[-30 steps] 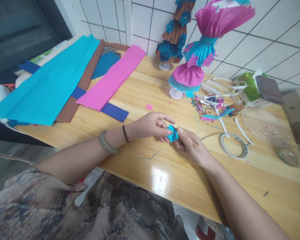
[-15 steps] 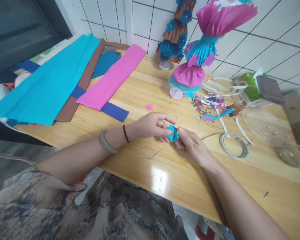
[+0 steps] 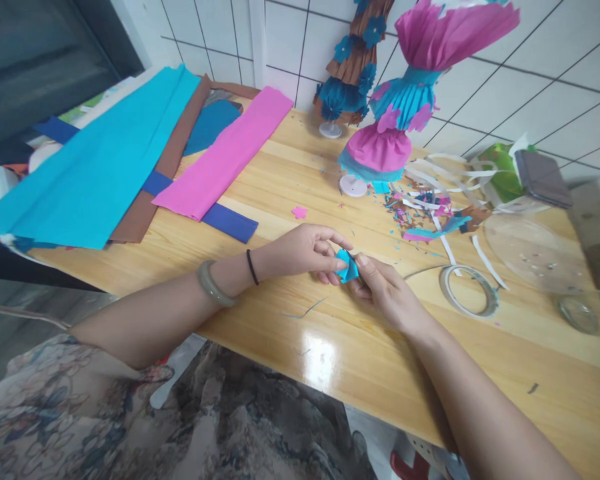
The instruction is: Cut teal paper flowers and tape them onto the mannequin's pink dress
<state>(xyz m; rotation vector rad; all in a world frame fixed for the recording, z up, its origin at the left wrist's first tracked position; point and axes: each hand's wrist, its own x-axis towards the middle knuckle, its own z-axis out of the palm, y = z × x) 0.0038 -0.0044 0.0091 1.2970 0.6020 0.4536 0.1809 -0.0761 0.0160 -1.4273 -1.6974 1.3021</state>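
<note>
A small folded piece of bright blue crepe paper is held between my two hands, above the tabletop. My left hand pinches its left side with the thumb, while the index finger is stretched out over it. My right hand is closed at the paper's right edge, thumb on top. A thin dark edge shows by that thumb; what it belongs to is hidden. Past my right hand, a thin wire runs toward a roll of tape. Beyond my left hand lies a pink paper flower.
Blue and pink crepe paper lie at the left, over brown and navy pieces. Two paper-dressed stands, one pink and blue, one brown and teal, are at the back. Paper scraps, a phone and glass dishes are right.
Both hands keep their hold on the blue paper with barely any movement. The view shifts very slightly.
</note>
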